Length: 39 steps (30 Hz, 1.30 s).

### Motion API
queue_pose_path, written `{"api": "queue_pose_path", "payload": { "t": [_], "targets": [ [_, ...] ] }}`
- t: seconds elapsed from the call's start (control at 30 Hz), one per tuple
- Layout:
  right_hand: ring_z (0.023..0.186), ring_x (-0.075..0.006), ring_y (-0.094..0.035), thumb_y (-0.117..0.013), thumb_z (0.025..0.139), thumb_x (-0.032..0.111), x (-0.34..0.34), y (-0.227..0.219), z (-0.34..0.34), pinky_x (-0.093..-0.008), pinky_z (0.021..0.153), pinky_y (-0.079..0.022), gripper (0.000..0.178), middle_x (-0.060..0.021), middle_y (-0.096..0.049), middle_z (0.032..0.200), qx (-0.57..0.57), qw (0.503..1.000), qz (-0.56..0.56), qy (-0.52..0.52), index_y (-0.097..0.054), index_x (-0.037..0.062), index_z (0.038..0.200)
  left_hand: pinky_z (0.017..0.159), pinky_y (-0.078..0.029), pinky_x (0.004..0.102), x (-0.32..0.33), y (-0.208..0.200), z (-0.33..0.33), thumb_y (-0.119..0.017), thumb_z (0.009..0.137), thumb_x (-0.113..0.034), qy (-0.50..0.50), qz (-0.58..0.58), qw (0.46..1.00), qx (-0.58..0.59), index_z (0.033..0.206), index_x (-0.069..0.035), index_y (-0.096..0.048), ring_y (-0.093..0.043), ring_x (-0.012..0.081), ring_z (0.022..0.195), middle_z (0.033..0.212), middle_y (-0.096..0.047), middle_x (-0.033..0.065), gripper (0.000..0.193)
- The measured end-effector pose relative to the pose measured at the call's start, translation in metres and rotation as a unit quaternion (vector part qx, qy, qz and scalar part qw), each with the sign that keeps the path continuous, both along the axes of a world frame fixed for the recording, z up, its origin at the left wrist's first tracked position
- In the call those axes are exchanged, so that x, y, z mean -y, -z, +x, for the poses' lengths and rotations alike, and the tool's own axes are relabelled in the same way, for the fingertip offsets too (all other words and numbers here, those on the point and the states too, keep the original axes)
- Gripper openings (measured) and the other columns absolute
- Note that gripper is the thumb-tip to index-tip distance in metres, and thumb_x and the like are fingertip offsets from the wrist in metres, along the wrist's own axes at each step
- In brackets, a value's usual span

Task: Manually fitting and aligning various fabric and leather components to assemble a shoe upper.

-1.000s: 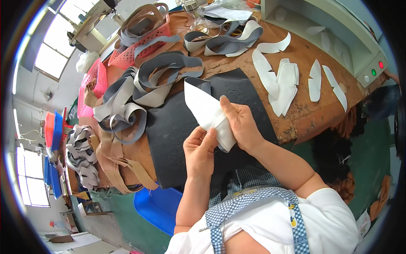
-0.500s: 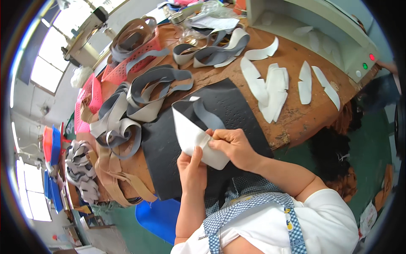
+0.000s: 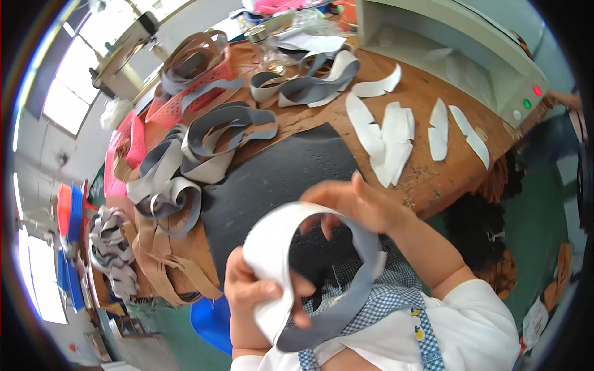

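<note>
Above the near edge of a black mat (image 3: pixel 278 167), a closed loop of wide strip material (image 3: pixel 266 250), white outside and grey inside, is held up. My left hand (image 3: pixel 250 287) grips its left wall, with the thumb outside and fingers reaching within. My right hand (image 3: pixel 362 204) lies along the loop's far right edge, thumb raised and fingers stretched, slightly blurred. Some right fingertips show through the opening; how firmly they touch cannot be made out. A small pale tab (image 3: pixel 379 264) stands out at the loop's right side.
White cut pieces (image 3: pixel 393 139) lie on the brown table at right, before a grey box-shaped machine (image 3: pixel 516 86) with lit buttons. Grey-white strip loops (image 3: pixel 229 127), tan strips (image 3: pixel 164 253) and pink baskets (image 3: pixel 127 145) crowd the left. A blue seat (image 3: pixel 210 324) is below the table.
The strip has gone from a flattened, pinched shape to an open round loop, nearer my body. My right hand has released its pinch and spread along the far edge.
</note>
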State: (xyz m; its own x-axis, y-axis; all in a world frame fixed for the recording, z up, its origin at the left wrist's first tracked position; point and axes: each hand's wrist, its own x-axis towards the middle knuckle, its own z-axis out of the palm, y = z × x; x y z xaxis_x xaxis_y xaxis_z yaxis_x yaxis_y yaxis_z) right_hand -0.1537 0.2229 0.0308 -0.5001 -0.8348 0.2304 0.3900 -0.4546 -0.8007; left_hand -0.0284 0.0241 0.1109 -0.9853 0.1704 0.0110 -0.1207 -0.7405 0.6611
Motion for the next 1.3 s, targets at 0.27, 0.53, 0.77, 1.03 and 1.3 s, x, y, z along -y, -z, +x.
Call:
{"api": "queue_pose_path", "payload": {
  "t": [0.27, 0.53, 0.77, 1.03, 1.3],
  "targets": [
    [0.054, -0.0257, -0.064, -0.068, 0.087, 0.026, -0.027, 0.021, 0.008, -0.0277, 0.038, -0.044, 0.046, -0.0313, -0.067, 0.087, 0.129, 0.967, -0.185, -0.119, -0.057, -0.0055, 0.119, 0.076, -0.055, 0.0280, 0.047, 0.021, -0.022, -0.054, 0.093, 0.003, 0.020, -0.479, 0.877, 0.024, 0.119, 0.005, -0.064, -0.071, 0.0172, 0.088, 0.107, -0.071, 0.0137, 0.028],
    [0.076, -0.0078, -0.061, -0.057, 0.092, -0.001, -0.013, -0.003, -0.006, -0.0195, 0.064, -0.048, 0.015, -0.0072, -0.068, 0.092, -0.079, 0.884, 0.240, 0.394, -0.058, 0.0034, 0.106, 0.092, -0.050, 0.0395, 0.067, 0.028, -0.011, -0.049, 0.077, 0.015, -0.377, -0.725, 0.570, -0.086, 0.126, 0.000, -0.059, -0.063, 0.0401, 0.107, 0.113, -0.065, 0.0256, 0.052],
    [0.088, -0.0231, -0.068, -0.060, 0.097, 0.021, 0.016, 0.001, 0.016, -0.0250, 0.062, -0.052, 0.047, -0.0188, -0.063, 0.114, 0.155, 0.968, 0.189, 0.051, -0.043, 0.0005, 0.136, 0.089, -0.050, 0.0353, 0.074, 0.030, -0.012, -0.047, 0.084, 0.011, -0.407, -0.621, 0.669, -0.041, 0.118, 0.002, -0.056, -0.066, 0.0341, 0.102, 0.107, -0.067, 0.0229, 0.036],
    [0.111, -0.0226, -0.057, -0.086, 0.070, 0.014, 0.057, 0.006, 0.022, -0.0300, 0.079, -0.051, 0.087, -0.0121, -0.048, 0.132, -0.324, 0.846, 0.377, 0.192, -0.038, 0.0038, 0.143, 0.093, -0.047, 0.0305, 0.072, 0.023, -0.014, -0.041, 0.085, 0.010, -0.370, -0.595, 0.713, -0.035, 0.121, 0.004, -0.053, -0.063, 0.0221, 0.103, 0.111, -0.065, 0.0176, 0.038],
    [0.117, -0.0308, -0.053, -0.079, 0.072, 0.010, 0.082, 0.025, 0.001, -0.0412, 0.099, -0.043, 0.062, -0.0103, -0.060, 0.123, -0.622, 0.676, 0.354, 0.176, -0.053, 0.0038, 0.129, 0.088, -0.051, 0.0293, 0.081, 0.011, -0.009, -0.037, 0.084, 0.012, -0.334, -0.542, 0.771, -0.022, 0.122, 0.003, -0.053, -0.065, 0.0205, 0.098, 0.111, -0.065, 0.0152, 0.043]
  ]
}}
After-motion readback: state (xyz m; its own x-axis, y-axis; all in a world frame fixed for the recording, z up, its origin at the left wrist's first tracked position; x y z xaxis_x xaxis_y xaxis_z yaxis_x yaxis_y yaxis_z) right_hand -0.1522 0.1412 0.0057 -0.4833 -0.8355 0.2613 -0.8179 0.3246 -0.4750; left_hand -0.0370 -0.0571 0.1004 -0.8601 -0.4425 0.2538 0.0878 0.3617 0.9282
